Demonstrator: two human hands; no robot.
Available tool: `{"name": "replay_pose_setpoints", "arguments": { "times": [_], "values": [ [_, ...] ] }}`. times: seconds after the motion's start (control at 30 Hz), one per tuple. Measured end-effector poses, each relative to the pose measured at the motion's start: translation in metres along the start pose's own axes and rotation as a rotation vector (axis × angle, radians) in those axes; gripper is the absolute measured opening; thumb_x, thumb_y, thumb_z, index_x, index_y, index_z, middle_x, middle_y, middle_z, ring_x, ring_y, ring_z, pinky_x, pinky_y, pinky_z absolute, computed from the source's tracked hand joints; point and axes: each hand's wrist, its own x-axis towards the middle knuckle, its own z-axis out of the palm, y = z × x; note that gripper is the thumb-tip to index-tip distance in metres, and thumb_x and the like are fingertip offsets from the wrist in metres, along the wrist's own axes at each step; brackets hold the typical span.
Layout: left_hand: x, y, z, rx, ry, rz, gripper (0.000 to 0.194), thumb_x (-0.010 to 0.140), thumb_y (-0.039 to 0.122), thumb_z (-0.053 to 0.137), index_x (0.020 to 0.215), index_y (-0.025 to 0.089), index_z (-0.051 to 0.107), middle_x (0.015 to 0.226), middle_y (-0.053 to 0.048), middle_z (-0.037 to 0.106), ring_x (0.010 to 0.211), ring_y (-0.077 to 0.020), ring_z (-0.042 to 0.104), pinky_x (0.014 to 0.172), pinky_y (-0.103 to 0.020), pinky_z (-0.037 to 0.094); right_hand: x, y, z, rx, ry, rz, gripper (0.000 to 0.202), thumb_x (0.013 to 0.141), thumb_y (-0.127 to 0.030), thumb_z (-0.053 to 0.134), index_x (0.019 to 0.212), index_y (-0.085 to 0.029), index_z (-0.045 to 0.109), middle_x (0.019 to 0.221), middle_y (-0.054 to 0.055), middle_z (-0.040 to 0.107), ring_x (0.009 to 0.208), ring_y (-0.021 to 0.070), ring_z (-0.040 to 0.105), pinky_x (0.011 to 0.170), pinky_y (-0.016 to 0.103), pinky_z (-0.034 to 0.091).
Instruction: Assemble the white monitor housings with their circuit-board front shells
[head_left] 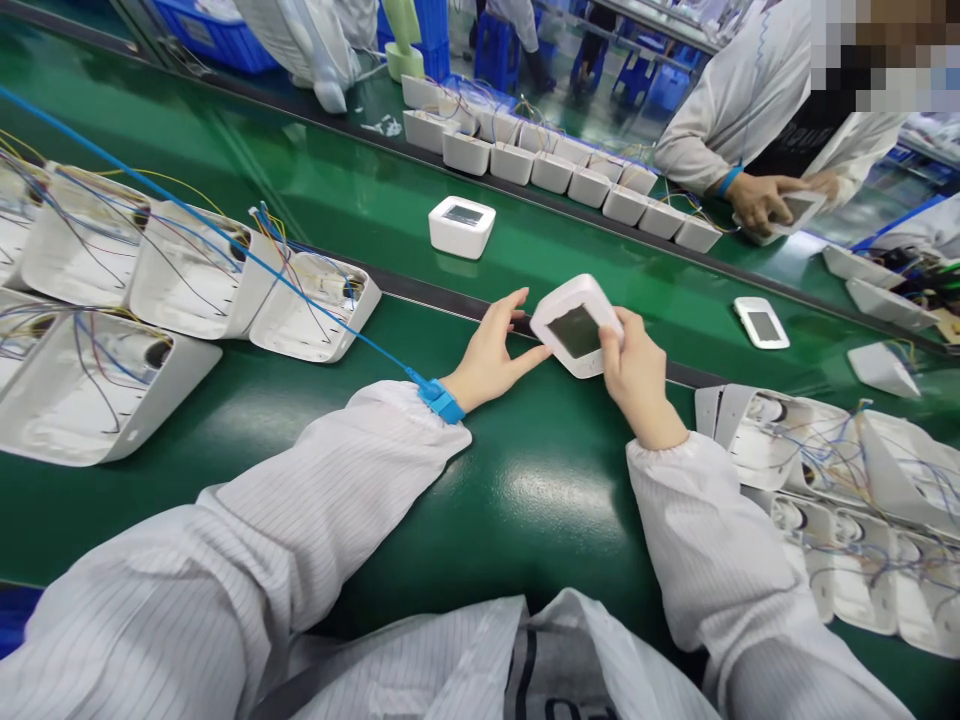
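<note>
Head view: R hand [637, 375] holds white device [577, 327] — L hand [491, 355] near, open.

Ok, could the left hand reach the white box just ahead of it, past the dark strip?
Probably yes: the left hand is open, and only the dark strip seems to lie between it and the white box. The blue cord's slack is hard to judge.

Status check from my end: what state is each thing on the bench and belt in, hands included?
White rounded device with dark screen: held, tilted
Right hand: closed on its edge
Left hand: open; contact unclear
Blue wrist strap: fastened, cord attached
White boxy device: resting screen up
Flat white device: lying screen up
White plastic housings at left: open, wires exposed
</note>
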Motion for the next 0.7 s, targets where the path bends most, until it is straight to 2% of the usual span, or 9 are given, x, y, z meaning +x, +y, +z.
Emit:
{"name": "replay_pose_setpoints", "arguments": {
  "times": [0.1, 0.17, 0.27, 0.33, 0.4, 0.47, 0.5, 0.6, 0.7],
  "values": [
    [0.000, 0.005, -0.001, 0.052, -0.020, 0.027, 0.051, 0.082, 0.030, 0.066, 0.129, 0.020, 0.049, 0.126, -0.013, 0.058, 0.110, -0.0224, 0.060, 0.091, -0.039, 0.051, 0.008, 0.025, 0.007, 0.024, -0.054, 0.269, 0.063, 0.094, -0.064, 0.030, 0.106, -0.014, 0.066, 0.092, 0.016, 0.071, 0.088, 0.0312, 0.067, 0.080, 0.045, 0.051],
    [0.000, 0.010, -0.001, 0.054, -0.055, 0.058, 0.030, 0.084, 0.026, 0.062, 0.112, 0.018, 0.058, 0.107, -0.008, 0.064, 0.096, -0.0188, 0.063, 0.084, -0.035, 0.053, 0.012, 0.037, 0.014, 0.191, -0.028, 0.398, 0.065, 0.092, -0.066, 0.031, 0.096, -0.013, 0.069, 0.088, 0.015, 0.071, 0.083, 0.0289, 0.067, 0.075, 0.042, 0.053],
    [-0.003, 0.021, 0.002, -0.020, -0.146, 0.022, 0.010, 0.084, 0.027, 0.059, 0.088, 0.018, 0.060, 0.084, -0.003, 0.064, 0.076, -0.0147, 0.061, 0.073, -0.030, 0.052, 0.013, 0.044, 0.028, 0.553, 0.032, 0.501, 0.059, 0.089, -0.062, 0.043, 0.112, -0.013, 0.065, 0.097, 0.013, 0.072, 0.077, 0.0230, 0.069, 0.071, 0.038, 0.056],
    [-0.007, 0.034, 0.006, -0.115, -0.244, -0.039, 0.011, 0.084, 0.028, 0.059, 0.081, 0.018, 0.060, 0.078, -0.001, 0.063, 0.072, -0.0144, 0.059, 0.071, -0.030, 0.051, 0.013, 0.043, 0.034, 0.720, 0.092, 0.451, 0.060, 0.083, -0.054, 0.058, 0.129, -0.015, 0.056, 0.116, 0.013, 0.067, 0.090, 0.0216, 0.070, 0.078, 0.037, 0.057],
    [-0.014, 0.055, 0.011, -0.260, -0.345, -0.097, 0.012, 0.082, 0.029, 0.061, 0.078, 0.018, 0.059, 0.077, -0.002, 0.063, 0.072, -0.0155, 0.059, 0.072, -0.032, 0.051, 0.011, 0.038, 0.037, 0.750, 0.118, 0.329, 0.064, 0.078, -0.047, 0.066, 0.132, -0.017, 0.053, 0.128, 0.014, 0.062, 0.103, 0.0225, 0.068, 0.086, 0.038, 0.056],
    [-0.023, 0.086, 0.011, -0.525, -0.470, -0.178, 0.012, 0.080, 0.028, 0.063, 0.077, 0.018, 0.058, 0.076, -0.004, 0.063, 0.073, -0.0166, 0.060, 0.072, -0.034, 0.051, 0.008, 0.033, 0.036, 0.663, 0.057, 0.202, 0.052, 0.080, -0.042, 0.066, 0.125, -0.017, 0.059, 0.120, 0.013, 0.067, 0.102, 0.0232, 0.068, 0.087, 0.040, 0.056],
    [-0.028, 0.104, 0.009, -0.715, -0.584, -0.243, 0.010, 0.082, 0.027, 0.061, 0.080, 0.018, 0.057, 0.080, -0.006, 0.065, 0.076, -0.0172, 0.062, 0.074, -0.034, 0.051, 0.006, 0.030, 0.035, 0.597, 0.013, 0.147, 0.044, 0.082, -0.041, 0.064, 0.119, -0.017, 0.063, 0.113, 0.013, 0.070, 0.096, 0.0229, 0.070, 0.086, 0.041, 0.056],
    [-0.045, 0.157, -0.009, -1.245, -0.866, -0.300, 0.018, 0.083, 0.033, 0.060, 0.081, 0.018, 0.050, 0.085, -0.008, 0.065, 0.080, -0.0191, 0.065, 0.074, -0.033, 0.052, 0.003, 0.023, 0.029, 0.426, -0.059, 0.030, 0.028, 0.086, -0.036, 0.060, 0.104, -0.018, 0.071, 0.098, 0.009, 0.074, 0.084, 0.0200, 0.070, 0.083, 0.039, 0.057],
    [-0.058, 0.192, -0.036, -1.320, -0.967, -0.430, 0.036, 0.075, 0.049, 0.068, 0.082, 0.018, 0.053, 0.090, -0.010, 0.066, 0.086, -0.0234, 0.067, 0.069, -0.029, 0.051, 0.002, 0.020, 0.026, 0.375, -0.060, -0.006, 0.026, 0.087, -0.035, 0.059, 0.101, -0.018, 0.072, 0.097, 0.008, 0.074, 0.080, 0.0187, 0.068, 0.080, 0.038, 0.057]
  ]
}}
